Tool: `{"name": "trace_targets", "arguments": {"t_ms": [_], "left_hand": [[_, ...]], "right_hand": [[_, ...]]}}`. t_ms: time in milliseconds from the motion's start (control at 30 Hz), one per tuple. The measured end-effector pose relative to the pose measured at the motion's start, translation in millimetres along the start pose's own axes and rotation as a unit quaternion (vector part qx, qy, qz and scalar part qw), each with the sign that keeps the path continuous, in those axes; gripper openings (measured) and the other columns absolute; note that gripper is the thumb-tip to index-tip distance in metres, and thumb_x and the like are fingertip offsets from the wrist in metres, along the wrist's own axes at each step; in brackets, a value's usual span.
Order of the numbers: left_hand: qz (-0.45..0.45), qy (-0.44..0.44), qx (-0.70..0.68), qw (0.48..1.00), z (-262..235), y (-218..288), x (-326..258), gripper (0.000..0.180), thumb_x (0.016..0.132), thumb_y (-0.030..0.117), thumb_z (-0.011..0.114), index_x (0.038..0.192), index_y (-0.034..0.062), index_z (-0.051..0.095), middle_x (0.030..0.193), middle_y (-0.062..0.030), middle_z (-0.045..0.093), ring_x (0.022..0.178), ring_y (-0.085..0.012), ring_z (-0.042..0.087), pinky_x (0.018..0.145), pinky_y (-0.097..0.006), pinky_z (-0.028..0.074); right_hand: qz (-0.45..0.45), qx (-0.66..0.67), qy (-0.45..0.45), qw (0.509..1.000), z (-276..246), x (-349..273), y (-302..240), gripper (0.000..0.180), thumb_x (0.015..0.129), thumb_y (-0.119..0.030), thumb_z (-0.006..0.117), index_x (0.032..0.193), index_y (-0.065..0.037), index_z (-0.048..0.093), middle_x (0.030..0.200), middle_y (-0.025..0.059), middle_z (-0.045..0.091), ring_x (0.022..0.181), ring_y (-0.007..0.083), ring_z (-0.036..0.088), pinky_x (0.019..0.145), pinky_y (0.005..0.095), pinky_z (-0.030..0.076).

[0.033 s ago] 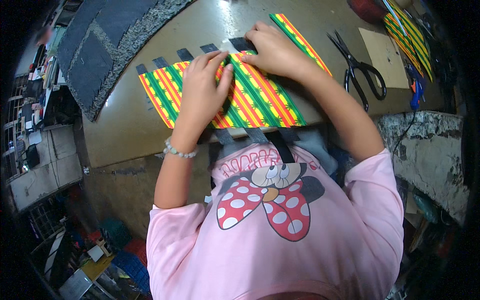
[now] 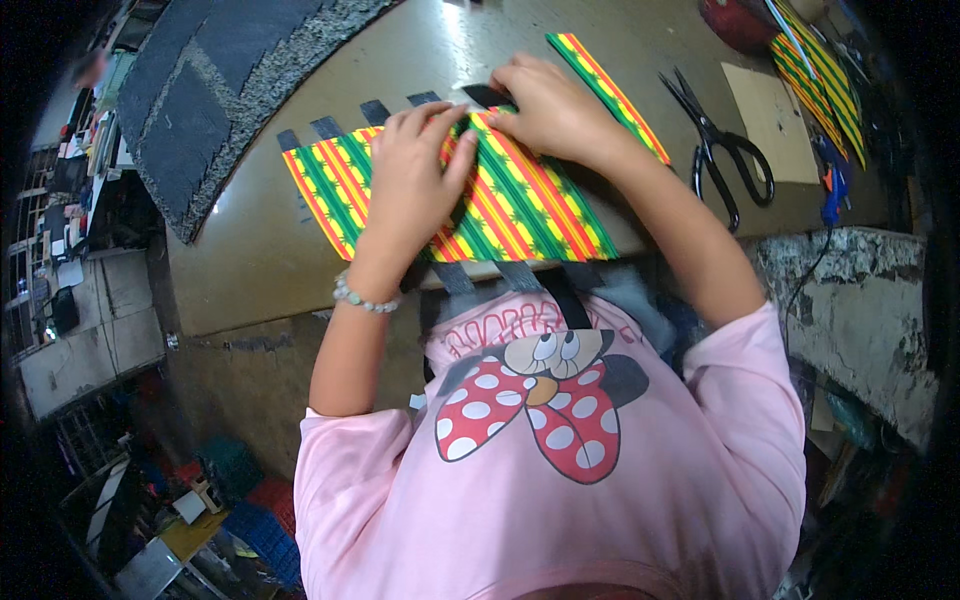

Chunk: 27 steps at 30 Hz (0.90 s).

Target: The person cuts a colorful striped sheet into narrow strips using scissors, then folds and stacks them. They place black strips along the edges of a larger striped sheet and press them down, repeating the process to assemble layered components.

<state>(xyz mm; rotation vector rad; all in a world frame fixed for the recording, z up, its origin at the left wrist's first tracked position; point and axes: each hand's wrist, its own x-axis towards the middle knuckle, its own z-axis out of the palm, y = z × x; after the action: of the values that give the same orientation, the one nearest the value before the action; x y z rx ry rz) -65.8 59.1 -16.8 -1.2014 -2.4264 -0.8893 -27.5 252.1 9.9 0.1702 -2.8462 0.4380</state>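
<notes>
A striped sheet [image 2: 330, 185] in green, yellow and red, patterned with leaf shapes, lies on the table near its front edge. Dark strips [image 2: 374, 112] stick out from its far edge, and more strips [image 2: 517, 276] show at its near edge. My left hand [image 2: 415, 165] rests on the sheet's middle, thumb and fingers apart, near the far edge. Just to its right, my right hand [image 2: 555, 108] pinches a dark strip [image 2: 486, 95], which is curled up at the sheet's far edge. The fingertips of the right hand are partly hidden.
Black-handled scissors [image 2: 720, 150] lie right of my right forearm, beside a tan card [image 2: 770, 120]. A narrow striped piece [image 2: 610, 95] lies behind that forearm. A blue glue gun [image 2: 833, 190] is at the far right, and a dark rough-edged slab [image 2: 215, 100] at the back left.
The dark strip at my right fingertips lay flatter and now curls up. My left hand stays on the sheet. The whole view has shifted slightly.
</notes>
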Motion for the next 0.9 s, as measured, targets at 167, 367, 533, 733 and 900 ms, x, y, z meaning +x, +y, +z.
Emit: {"name": "trace_targets", "arguments": {"t_ms": [167,367,533,733,900], "left_hand": [[-0.008,-0.051,0.000,0.999,1,-7,10,0.032,0.084,0.034,0.068,0.106,0.0100,0.070,0.114,-0.0061,0.062,0.111,-0.0296,0.047,0.093,-0.042,0.032],[-0.014,-0.112,-0.104,0.988,1,-18,23,0.028,0.083,0.040,0.071,0.099,0.0167,0.073,0.099,0.0004,0.068,0.112,-0.0285,0.046,0.096,-0.043,0.024],[-0.031,-0.075,-0.159,0.984,7,-19,25,0.027,0.083,0.041,0.071,0.095,0.0173,0.075,0.084,0.0014,0.069,0.108,-0.0256,0.049,0.096,-0.044,0.021],[-0.019,-0.078,-0.115,0.990,4,-18,24,0.025,0.084,0.040,0.070,0.093,0.0165,0.075,0.083,0.0017,0.069,0.107,-0.0229,0.049,0.095,-0.043,0.020],[-0.014,-0.074,-0.104,0.992,8,-15,25,0.025,0.084,0.038,0.070,0.092,0.0157,0.076,0.086,0.0023,0.070,0.107,-0.0206,0.049,0.095,-0.043,0.019]], "right_hand": [[0.092,0.379,-0.122,0.913,0,6,18,0.029,0.078,-0.020,0.078,0.087,0.002,0.062,0.073,0.0070,0.062,0.068,0.0127,0.057,0.063,0.0313,0.048],[0.119,0.258,-0.189,0.940,-18,2,24,0.034,0.080,-0.025,0.077,0.074,0.003,0.058,0.063,0.0050,0.052,0.060,0.0102,0.047,0.055,0.0318,0.040],[0.077,0.303,-0.075,0.947,-13,-9,19,0.035,0.082,-0.025,0.074,0.073,0.004,0.056,0.062,0.0061,0.053,0.060,0.0103,0.047,0.056,0.0315,0.040],[0.088,0.356,-0.052,0.929,-1,-18,20,0.028,0.085,-0.020,0.071,0.079,0.005,0.060,0.066,0.0070,0.059,0.062,0.0102,0.051,0.057,0.0300,0.042],[0.098,0.319,-0.070,0.940,-9,-16,20,0.028,0.084,-0.021,0.071,0.082,0.005,0.063,0.069,0.0122,0.062,0.063,0.0128,0.055,0.060,0.0306,0.044]]}}
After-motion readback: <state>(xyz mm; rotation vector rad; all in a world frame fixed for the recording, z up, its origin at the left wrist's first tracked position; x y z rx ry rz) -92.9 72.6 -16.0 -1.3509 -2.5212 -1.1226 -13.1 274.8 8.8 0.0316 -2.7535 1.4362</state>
